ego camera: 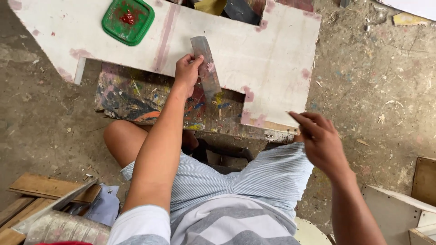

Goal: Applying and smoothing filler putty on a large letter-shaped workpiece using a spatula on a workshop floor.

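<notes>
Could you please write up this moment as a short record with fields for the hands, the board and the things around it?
Setting: person seated over a dusty concrete floor
Left hand: left hand grips a flat, paint-smeared scraper blade, held above the board
Right hand: right hand empty, fingers together, by the board's near right corner
Board: white cut board with pink smears, resting on a paint-splattered stand
On board: green lid with red paint, far left
Nearby: wood pieces at lower left
</notes>
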